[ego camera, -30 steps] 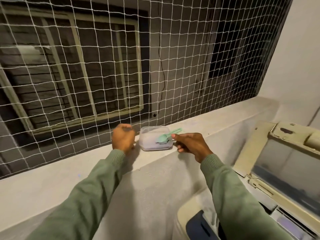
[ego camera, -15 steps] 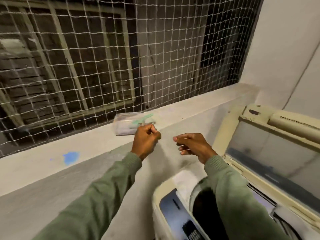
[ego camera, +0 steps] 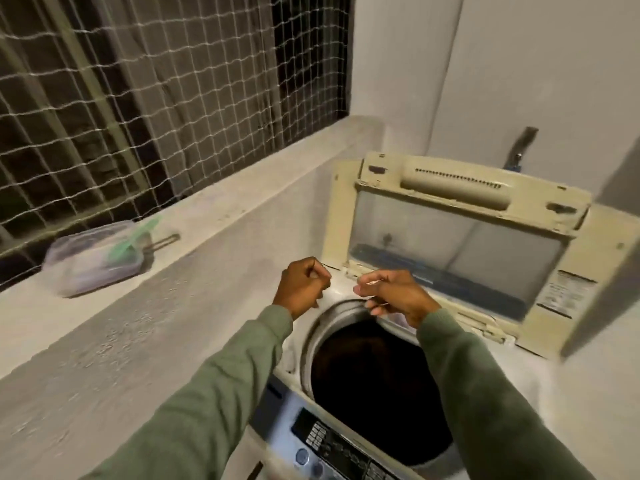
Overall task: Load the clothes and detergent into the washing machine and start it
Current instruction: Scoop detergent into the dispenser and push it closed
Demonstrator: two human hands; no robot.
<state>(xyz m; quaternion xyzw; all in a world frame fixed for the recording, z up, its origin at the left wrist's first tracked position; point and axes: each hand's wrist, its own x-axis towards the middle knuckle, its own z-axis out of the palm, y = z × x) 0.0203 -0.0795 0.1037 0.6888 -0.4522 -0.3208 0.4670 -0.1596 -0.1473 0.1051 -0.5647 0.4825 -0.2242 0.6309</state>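
Hands: your left hand point(ego camera: 301, 287) fisted on nothing seen; right hand point(ego camera: 393, 296) loosely curled, empty; both have swung from the tub point(ego camera: 93, 261) to over the drum point(ego camera: 377, 393); tub, scoop point(ego camera: 133, 241) inside, sits on the ledge point(ego camera: 242, 209), well apart; lid point(ego camera: 450, 244) up; detergent step looks done, closing and starting remain.

One washer point(ego camera: 332, 441), one container point(ego camera: 86, 271) (one scoop point(ego camera: 133, 242))

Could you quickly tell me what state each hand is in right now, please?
Left hand: closed fist, nothing visible in it.
Right hand: loosely curled, open, empty.
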